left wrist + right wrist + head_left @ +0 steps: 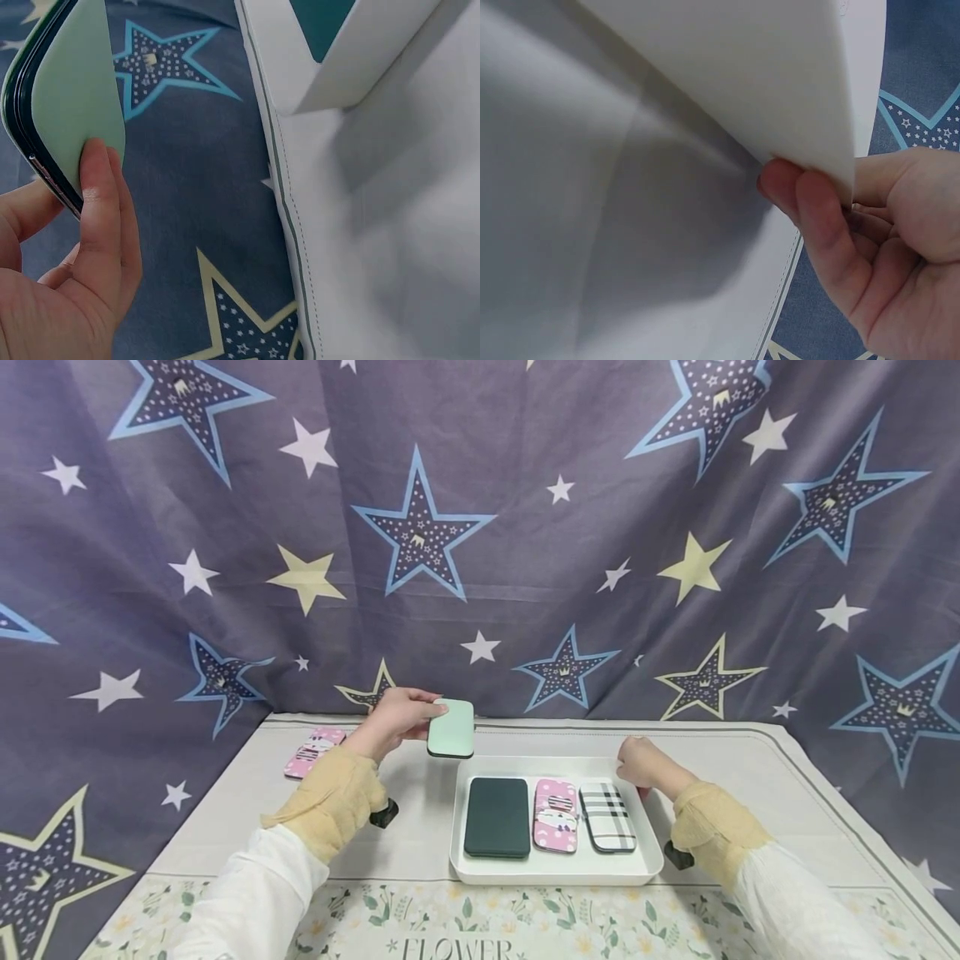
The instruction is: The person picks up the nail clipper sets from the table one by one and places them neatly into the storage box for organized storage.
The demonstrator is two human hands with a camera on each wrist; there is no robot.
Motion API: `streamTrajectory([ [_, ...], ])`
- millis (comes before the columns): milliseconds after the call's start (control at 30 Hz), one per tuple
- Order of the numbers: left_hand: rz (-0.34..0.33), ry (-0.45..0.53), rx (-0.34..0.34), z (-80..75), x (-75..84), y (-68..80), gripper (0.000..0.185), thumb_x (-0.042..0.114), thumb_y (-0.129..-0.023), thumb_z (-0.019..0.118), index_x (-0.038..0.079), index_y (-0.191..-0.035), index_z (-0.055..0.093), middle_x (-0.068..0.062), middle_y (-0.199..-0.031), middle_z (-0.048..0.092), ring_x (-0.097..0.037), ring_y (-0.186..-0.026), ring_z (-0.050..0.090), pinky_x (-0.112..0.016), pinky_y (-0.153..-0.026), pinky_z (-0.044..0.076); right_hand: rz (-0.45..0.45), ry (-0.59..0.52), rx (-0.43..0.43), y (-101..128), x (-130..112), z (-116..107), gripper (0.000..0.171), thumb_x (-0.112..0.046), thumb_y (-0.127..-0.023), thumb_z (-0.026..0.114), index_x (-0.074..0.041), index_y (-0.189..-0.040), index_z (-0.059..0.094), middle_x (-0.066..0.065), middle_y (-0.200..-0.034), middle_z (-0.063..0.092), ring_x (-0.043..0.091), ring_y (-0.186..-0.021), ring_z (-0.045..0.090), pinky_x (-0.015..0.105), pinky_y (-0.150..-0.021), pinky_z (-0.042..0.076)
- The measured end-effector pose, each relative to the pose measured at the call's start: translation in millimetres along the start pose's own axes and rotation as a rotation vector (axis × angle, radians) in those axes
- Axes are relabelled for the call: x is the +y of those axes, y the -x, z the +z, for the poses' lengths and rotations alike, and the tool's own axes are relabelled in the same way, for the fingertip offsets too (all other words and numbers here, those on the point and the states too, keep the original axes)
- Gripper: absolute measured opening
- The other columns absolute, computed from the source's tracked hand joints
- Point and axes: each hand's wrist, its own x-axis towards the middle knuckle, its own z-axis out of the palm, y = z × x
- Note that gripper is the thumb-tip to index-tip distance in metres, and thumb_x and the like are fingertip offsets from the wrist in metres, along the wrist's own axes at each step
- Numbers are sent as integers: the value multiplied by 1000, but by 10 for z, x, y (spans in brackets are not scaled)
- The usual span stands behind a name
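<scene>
My left hand (399, 720) pinches a slim mint-green case (452, 728) with rounded corners, held above the table just beyond the white tray's far left corner. The left wrist view shows the case's dark edge (24, 97), with fingers on one face and the thumb at the other side. My right hand (647, 763) grips the white tray (555, 875) at its far right corner; the right wrist view shows fingertips against the outer wall (780, 90). Inside the tray lie a dark green case (497, 817), a pink patterned case (556, 816) and a white-and-black plaid case (608, 817), side by side.
Another pink patterned case (315, 752) lies on the table at the left, partly behind my left forearm. A flower-printed cloth (420, 914) covers the front of the table (420, 852). A star-patterned curtain (510, 552) hangs along the table's back edge.
</scene>
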Motion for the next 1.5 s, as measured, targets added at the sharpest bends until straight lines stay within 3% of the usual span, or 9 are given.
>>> streamTrajectory([
  [300, -8, -10, -32, 146, 103, 123, 39, 12, -85, 69, -1, -120, 57, -10, -93, 64, -11, -63, 64, -25, -57, 57, 7, -8, 0, 6, 5, 5, 16, 1, -85, 53, 6, -80, 67, 6, -50, 57, 13, -41, 59, 22, -42, 50],
  [700, -21, 71, -72, 339, 182, 218, 47, 11, -87, 68, -7, -126, 51, -17, -105, 65, -12, -70, 66, -27, -64, 58, 0, -1, 4, 15, -13, -3, 15, 1, -85, 53, 5, -80, 67, 5, -48, 57, 11, -39, 57, 22, -42, 49],
  [1100, -34, 141, -136, 641, 245, 241, 42, 11, -84, 71, -5, -119, 55, -12, -93, 68, -13, -69, 67, -27, -63, 58, 0, -19, -2, 7, -12, -9, 16, 1, -86, 53, 10, -89, 67, 7, -50, 57, 12, -39, 58, 23, -42, 50],
  [1300, -29, 150, -163, 790, 315, 243, 42, 13, -84, 71, -5, -119, 56, -12, -96, 68, -13, -69, 67, -26, -61, 58, 11, -21, -11, 18, -18, -12, 19, 1, -86, 53, 11, -94, 66, 7, -52, 57, 13, -41, 59, 23, -42, 50],
  [1500, -25, 168, -192, 966, 324, 265, 41, 12, -84, 71, -5, -118, 56, -12, -97, 67, -16, -73, 68, -28, -63, 58, 16, -22, -7, 23, -21, -1, 17, 1, -86, 53, 9, -89, 67, 7, -52, 57, 13, -41, 58, 23, -42, 50],
])
